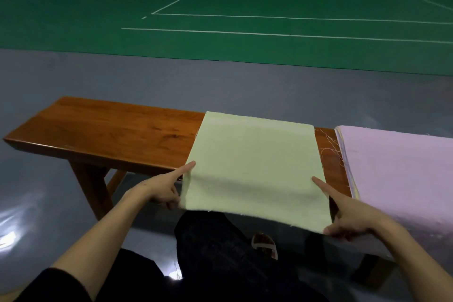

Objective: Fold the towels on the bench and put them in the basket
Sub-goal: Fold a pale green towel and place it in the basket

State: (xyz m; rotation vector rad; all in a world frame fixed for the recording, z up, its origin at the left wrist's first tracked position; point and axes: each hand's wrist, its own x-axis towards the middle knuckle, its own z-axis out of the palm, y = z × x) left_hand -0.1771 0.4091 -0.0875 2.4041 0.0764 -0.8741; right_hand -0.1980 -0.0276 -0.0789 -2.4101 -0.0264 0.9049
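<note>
Head view: the pale green towel lies across the wooden surface at mid-frame, and its near edge is raised off the front rim. My left grip holds the towel's lower left corner, index finger stretched along the side. My right grip holds the lower right corner the same way. A pink towel stack lies at the right, just beside the green one and not touching it.

Matt cloth towel, glossy wooden bench
</note>
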